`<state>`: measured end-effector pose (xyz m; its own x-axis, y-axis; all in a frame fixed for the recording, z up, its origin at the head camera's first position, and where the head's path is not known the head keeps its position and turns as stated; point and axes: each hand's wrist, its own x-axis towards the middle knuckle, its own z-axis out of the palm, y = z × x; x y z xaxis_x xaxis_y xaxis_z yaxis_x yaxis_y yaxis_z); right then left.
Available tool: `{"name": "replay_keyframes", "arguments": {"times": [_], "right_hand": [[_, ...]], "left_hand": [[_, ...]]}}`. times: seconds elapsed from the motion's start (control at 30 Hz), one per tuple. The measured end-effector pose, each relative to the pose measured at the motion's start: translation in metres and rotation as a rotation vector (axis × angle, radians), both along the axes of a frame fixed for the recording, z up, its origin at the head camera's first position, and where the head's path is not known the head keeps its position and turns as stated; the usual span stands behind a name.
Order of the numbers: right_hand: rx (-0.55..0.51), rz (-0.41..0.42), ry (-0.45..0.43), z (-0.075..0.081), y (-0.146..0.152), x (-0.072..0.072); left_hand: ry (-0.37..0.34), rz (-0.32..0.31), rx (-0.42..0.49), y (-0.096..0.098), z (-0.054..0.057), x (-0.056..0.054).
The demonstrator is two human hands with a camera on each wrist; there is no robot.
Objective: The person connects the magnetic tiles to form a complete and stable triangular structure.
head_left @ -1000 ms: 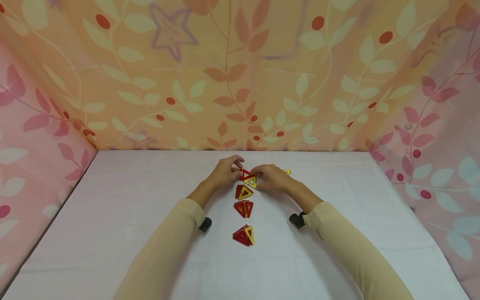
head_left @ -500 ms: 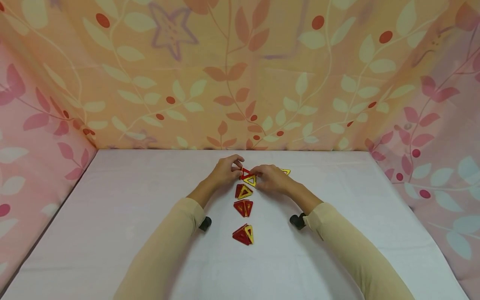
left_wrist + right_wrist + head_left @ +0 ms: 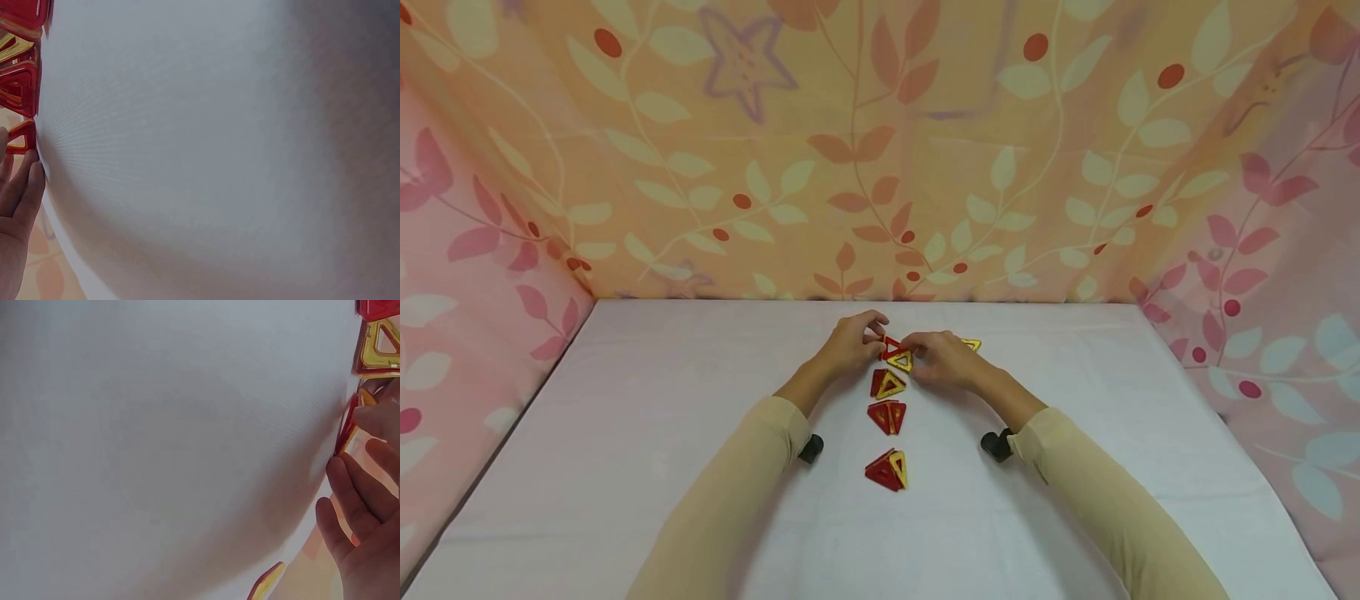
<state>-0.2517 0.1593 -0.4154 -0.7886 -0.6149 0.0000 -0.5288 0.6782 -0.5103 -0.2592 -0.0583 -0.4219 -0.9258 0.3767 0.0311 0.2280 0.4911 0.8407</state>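
Observation:
Toward the far side of the table, both hands meet over a small group of triangular magnetic tiles. My left hand (image 3: 850, 342) holds a red triangular tile (image 3: 882, 348) by its left side with thumb and fingertips; its open frame also shows in the left wrist view (image 3: 31, 134). From the right, my right hand (image 3: 947, 358) pinches the same group, where a yellow triangular tile (image 3: 900, 369) leans at the near side. Red and yellow edges (image 3: 344, 428) show at the fingertips in the right wrist view. The right hand's fingers partly cover the group.
Nearer the body stand three small tile pyramids in a line: a red-and-yellow one (image 3: 890, 387), a red one (image 3: 887, 418) and another red-and-yellow one (image 3: 886, 472). A yellow tile (image 3: 973, 343) lies beyond the right hand. Patterned cloth (image 3: 880, 167) rises behind the white table (image 3: 662, 417).

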Motion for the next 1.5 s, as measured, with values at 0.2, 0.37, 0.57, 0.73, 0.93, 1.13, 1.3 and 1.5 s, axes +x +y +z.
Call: {"name": "replay_keyframes", "arguments": {"times": [0.2, 0.37, 0.57, 0.73, 0.93, 1.13, 1.3, 1.5], "right_hand": [[-0.033, 0.013, -0.009, 0.002, 0.002, -0.001], [-0.053, -0.002, 0.0, 0.003, 0.002, -0.002], [-0.09, -0.043, -0.004, 0.001, -0.001, -0.003], [-0.117, -0.079, -0.008, 0.001, -0.003, -0.004], [-0.13, -0.102, -0.027, -0.002, -0.006, -0.009], [-0.134, -0.121, -0.038, -0.001, -0.012, -0.012], [-0.133, -0.135, -0.049, -0.001, -0.016, -0.014], [-0.144, -0.157, -0.062, -0.003, -0.019, -0.017]], "left_hand": [[-0.003, 0.0, -0.002, 0.0, 0.0, 0.0], [-0.011, 0.001, -0.008, 0.0, 0.0, 0.0], [-0.006, 0.0, 0.0, -0.001, 0.001, 0.001], [0.0, -0.012, 0.016, -0.001, 0.001, 0.001], [-0.003, -0.006, 0.021, -0.003, 0.0, 0.001], [-0.009, 0.017, 0.003, -0.004, 0.001, 0.002], [0.013, 0.013, -0.004, -0.005, -0.001, 0.001], [-0.001, 0.016, 0.002, -0.005, -0.001, 0.001]]}}
